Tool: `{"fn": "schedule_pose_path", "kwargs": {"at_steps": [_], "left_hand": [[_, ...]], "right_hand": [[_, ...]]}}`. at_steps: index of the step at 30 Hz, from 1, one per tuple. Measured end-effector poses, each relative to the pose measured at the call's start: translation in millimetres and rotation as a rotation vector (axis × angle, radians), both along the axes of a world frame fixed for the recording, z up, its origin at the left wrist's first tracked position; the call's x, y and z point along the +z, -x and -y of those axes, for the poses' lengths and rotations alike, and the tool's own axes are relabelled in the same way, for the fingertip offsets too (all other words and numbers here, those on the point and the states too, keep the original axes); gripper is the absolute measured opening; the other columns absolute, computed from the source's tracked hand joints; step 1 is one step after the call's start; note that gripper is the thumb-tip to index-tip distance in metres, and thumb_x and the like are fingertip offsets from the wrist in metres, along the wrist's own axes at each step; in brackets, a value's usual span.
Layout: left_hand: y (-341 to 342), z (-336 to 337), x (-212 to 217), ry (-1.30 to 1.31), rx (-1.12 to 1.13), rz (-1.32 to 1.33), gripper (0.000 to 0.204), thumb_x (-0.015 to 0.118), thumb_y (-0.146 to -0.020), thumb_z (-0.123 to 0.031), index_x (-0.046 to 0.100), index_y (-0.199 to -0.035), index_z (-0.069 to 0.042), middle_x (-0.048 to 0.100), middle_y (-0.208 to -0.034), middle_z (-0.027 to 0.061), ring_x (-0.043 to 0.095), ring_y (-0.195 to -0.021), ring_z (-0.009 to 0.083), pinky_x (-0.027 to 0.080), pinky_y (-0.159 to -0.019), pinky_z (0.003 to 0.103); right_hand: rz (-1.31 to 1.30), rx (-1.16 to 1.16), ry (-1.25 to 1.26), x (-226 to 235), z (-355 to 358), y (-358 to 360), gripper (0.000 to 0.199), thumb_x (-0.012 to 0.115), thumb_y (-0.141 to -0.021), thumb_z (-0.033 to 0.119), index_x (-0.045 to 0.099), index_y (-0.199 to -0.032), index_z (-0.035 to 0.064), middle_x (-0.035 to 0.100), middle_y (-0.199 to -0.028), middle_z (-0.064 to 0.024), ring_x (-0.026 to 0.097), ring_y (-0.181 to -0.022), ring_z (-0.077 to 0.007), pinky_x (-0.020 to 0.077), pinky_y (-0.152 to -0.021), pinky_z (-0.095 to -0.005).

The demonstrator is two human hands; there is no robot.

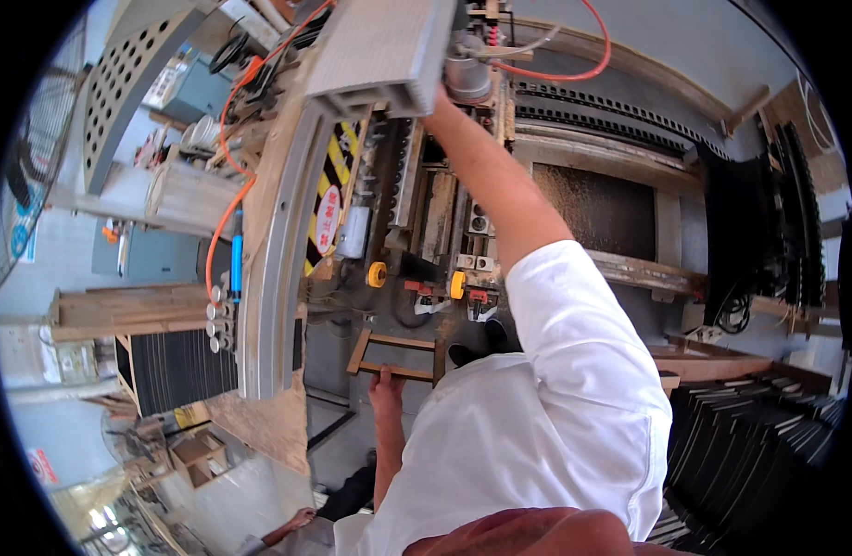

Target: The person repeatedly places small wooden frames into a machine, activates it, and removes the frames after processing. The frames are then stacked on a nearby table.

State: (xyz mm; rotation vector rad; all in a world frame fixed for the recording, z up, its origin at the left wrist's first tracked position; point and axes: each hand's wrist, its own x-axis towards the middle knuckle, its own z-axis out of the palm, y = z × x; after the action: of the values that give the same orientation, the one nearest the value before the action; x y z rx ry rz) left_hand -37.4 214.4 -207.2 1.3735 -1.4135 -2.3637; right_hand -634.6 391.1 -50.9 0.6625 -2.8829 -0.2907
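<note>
The left hand [385, 393] grasps a wooden frame [410, 373], four sides already meeting, outside the machine [379, 57]; the right hand's grip is hidden, so I cannot tell.

The right fingers are hidden behind the grey metal box [379, 56], so what they touch cannot be told; the box itself runs off the upper edge. The tips of the left fingers [383, 375] are too small to make out against the wooden frame [411, 373]. Just right of these, the white shirt [537, 417] partly covers the black shoes [463, 355]. Below and left of them, a second person [348, 493] is cut off by the lower edge.
</note>
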Motion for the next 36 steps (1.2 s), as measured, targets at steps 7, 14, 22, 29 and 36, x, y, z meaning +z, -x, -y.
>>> {"fn": "schedule_pose_path", "kwargs": {"at_steps": [7,14,22,29,36], "left_hand": [[-6,-11,-10,-0.049,0.083,0.005,0.024,0.06,-0.092,-0.019,0.053,-0.11,-0.004,0.062,-0.108,0.0099,0.061,-0.099,0.0234,0.051,-0.087,0.043],[-22,2,-17,-0.089,0.131,0.007,0.029,0.064,-0.091,-0.023,0.053,-0.111,-0.005,0.063,-0.11,0.0099,0.061,-0.097,0.0231,0.05,-0.085,0.042],[-13,17,0,0.0,0.047,0.018,0.026,0.064,-0.091,-0.023,0.055,-0.109,-0.007,0.065,-0.107,0.0076,0.063,-0.092,0.0197,0.052,-0.08,0.036],[-19,1,7,-0.02,0.116,0.043,0.028,0.063,-0.091,-0.024,0.055,-0.111,-0.006,0.064,-0.106,0.007,0.063,-0.093,0.02,0.052,-0.08,0.036],[-26,0,-2,-0.021,0.157,0.062,0.03,0.063,-0.091,-0.025,0.055,-0.111,-0.003,0.063,-0.106,0.0079,0.062,-0.092,0.0202,0.052,-0.082,0.037]], "right_hand": [[-0.094,0.152,0.168,15,-24,-47,0.019,0.057,-0.084,0.014,0.066,-0.1,0.0091,0.065,-0.102,-0.0136,0.061,-0.1,-0.0317,0.0396,-0.087,-0.0476],[-0.087,-0.119,0.834,12,-147,-201,0.041,0.059,-0.076,0.0,0.057,-0.116,0.0093,0.068,-0.089,-0.0135,0.065,-0.084,-0.0351,0.0518,-0.069,-0.0455],[-0.029,-0.119,1.346,-74,-192,-66,0.04,0.043,-0.09,0.004,0.046,-0.129,-0.0025,0.062,-0.12,-0.0196,0.059,-0.114,-0.0328,0.0455,-0.095,-0.0367],[0.124,-0.018,1.463,-101,-187,-28,0.048,0.043,-0.079,-0.001,0.052,-0.127,-0.0011,0.064,-0.118,-0.0169,0.06,-0.112,-0.0288,0.0447,-0.096,-0.0358],[0.07,-0.13,1.161,-68,-188,-45,0.051,0.045,-0.08,0.003,0.048,-0.13,0.0001,0.063,-0.117,-0.0206,0.06,-0.111,-0.0344,0.0453,-0.094,-0.0391]]}}
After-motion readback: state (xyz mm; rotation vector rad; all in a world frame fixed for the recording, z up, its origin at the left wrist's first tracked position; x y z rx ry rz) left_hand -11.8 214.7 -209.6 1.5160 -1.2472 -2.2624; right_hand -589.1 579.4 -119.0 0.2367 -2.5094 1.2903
